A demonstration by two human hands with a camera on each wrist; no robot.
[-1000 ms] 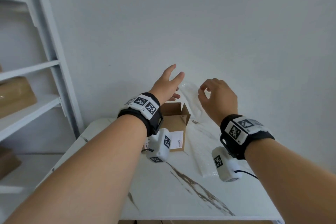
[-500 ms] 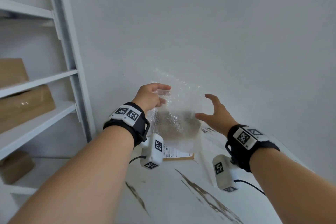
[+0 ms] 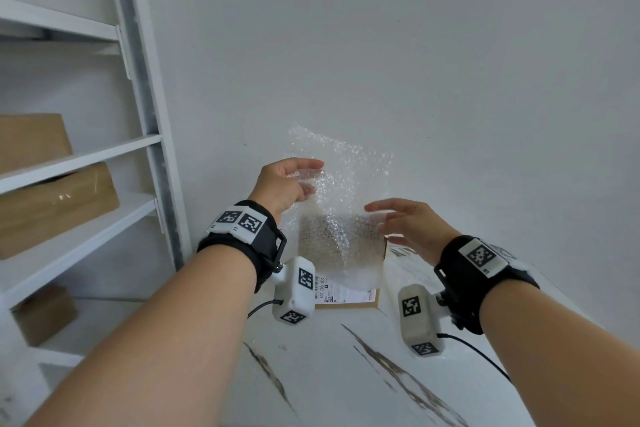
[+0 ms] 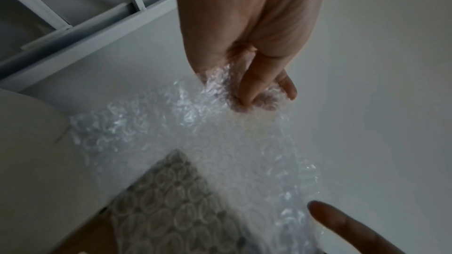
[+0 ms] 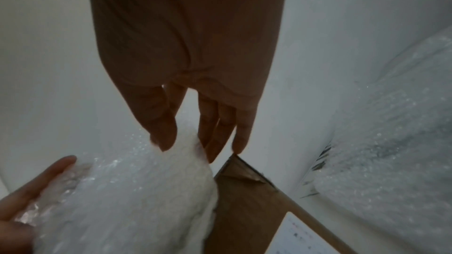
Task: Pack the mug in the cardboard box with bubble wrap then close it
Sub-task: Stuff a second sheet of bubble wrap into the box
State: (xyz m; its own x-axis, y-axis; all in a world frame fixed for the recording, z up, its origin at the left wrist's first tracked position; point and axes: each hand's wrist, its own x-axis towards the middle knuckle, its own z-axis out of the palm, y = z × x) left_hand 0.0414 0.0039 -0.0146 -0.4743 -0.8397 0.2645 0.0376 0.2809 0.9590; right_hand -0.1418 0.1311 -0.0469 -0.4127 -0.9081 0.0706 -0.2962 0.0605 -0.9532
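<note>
A clear bubble wrap sheet (image 3: 346,191) hangs upright in the air in front of the cardboard box (image 3: 372,298), which stands on the white marble table (image 3: 329,367). My left hand (image 3: 313,177) pinches the sheet's upper left corner between thumb and fingers (image 4: 247,96). My right hand (image 3: 377,218) is at the sheet's right edge with straight, spread fingers. In the right wrist view its thumb and fingertips (image 5: 166,138) are at the wrap's (image 5: 127,200) edge without gripping it. The box (image 5: 244,210) shows a white label and a raised flap. No mug is in view.
More bubble wrap (image 5: 391,142) lies on the table right of the box. A white shelf unit (image 3: 138,114) at the left holds brown cartons (image 3: 52,208). A white wall stands close behind the box. The table's near half is bare marble.
A second ago my right hand pinched the sheet and my left was open. My left hand then took the sheet and raised it before the box; my right hand let go and opened.
</note>
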